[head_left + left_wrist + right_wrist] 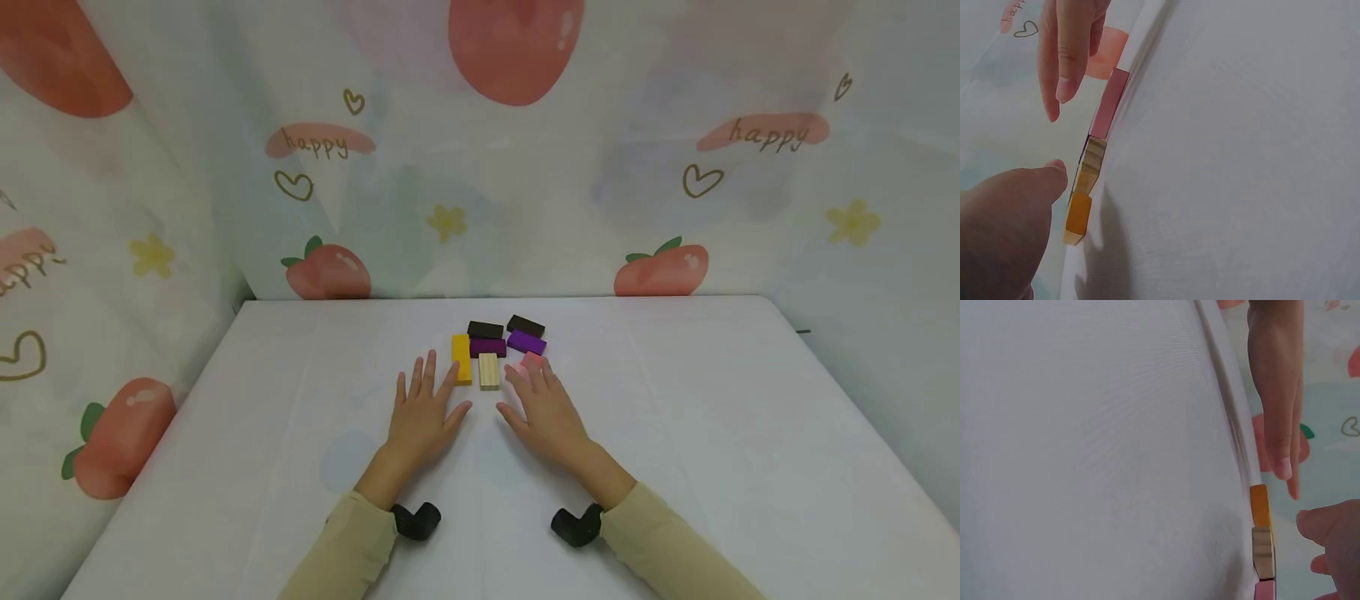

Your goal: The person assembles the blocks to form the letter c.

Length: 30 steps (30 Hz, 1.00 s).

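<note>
My left hand (422, 421) hovers palm-down with its fingers spread, the forefinger overlapping the near end of a yellow block (461, 362). Opposite it, my right hand (551, 423) is also spread and partly covers a pink block (532, 359). Between the hands is a grooved pale wooden block (489, 372). Behind these lie a dark purple block (487, 348) and a brighter purple block (527, 342). Two black blocks (486, 331) are farthest back. In the left wrist view, the thumb is apart from the orange-yellow block (1079, 215). Neither hand holds anything.
A white cloth covers the table (720, 417). Patterned curtains (540, 192) rise behind the table and at its left side. Black wrist devices (422, 522) stick out from both sleeves.
</note>
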Tool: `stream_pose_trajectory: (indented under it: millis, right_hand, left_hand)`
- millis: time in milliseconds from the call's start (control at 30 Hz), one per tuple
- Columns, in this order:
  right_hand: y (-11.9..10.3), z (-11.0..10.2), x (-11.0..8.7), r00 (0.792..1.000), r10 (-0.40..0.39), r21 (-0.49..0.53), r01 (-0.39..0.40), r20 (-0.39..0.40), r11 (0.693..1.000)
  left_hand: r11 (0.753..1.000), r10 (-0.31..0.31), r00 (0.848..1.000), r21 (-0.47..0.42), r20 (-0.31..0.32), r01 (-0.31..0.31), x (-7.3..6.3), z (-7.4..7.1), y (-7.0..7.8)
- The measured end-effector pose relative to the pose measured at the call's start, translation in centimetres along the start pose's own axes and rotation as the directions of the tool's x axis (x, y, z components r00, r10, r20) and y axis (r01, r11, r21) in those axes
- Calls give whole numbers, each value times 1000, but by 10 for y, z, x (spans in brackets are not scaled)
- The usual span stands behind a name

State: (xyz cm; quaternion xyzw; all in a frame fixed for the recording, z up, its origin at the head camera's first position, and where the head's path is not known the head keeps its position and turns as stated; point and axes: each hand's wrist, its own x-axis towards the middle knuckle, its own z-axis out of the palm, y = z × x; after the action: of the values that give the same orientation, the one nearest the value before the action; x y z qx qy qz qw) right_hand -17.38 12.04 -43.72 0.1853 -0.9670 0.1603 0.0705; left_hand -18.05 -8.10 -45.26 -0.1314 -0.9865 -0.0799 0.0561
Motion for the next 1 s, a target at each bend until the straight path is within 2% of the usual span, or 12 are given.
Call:
stream_pose_trajectory:
  millis: [133, 267, 500, 667, 800, 1000]
  right_hand:
    - [-5, 5, 6, 1000, -29, 12, 29, -3, 999]
    - [-9, 8, 12, 1000, -22, 38, 22, -3, 999]
    - [-13, 13, 27, 999, -42, 12, 42, -1, 999]
    - [-13, 16, 35, 996, -75, 0, 75, -40, 997]
    - [-15, 15, 38, 994, -96, 19, 97, -53, 995]
    - [-16, 14, 42, 996, -82, 5, 82, -25, 997]
  left_hand:
    - [1000, 7, 1000, 0, 18, -7, 5, 5, -1]
    - [1000, 1, 999, -5, 37, -1, 11, 7, -3]
    - [996, 62, 998, 62, -8, -61, 24, 6, -3]
    - [990, 92, 996, 103, -4, -91, 31, 5, -3]
    - [992, 105, 994, 63, 10, -106, 33, 4, -4]
    - [992, 126, 989, -38, 74, -124, 37, 4, -6]
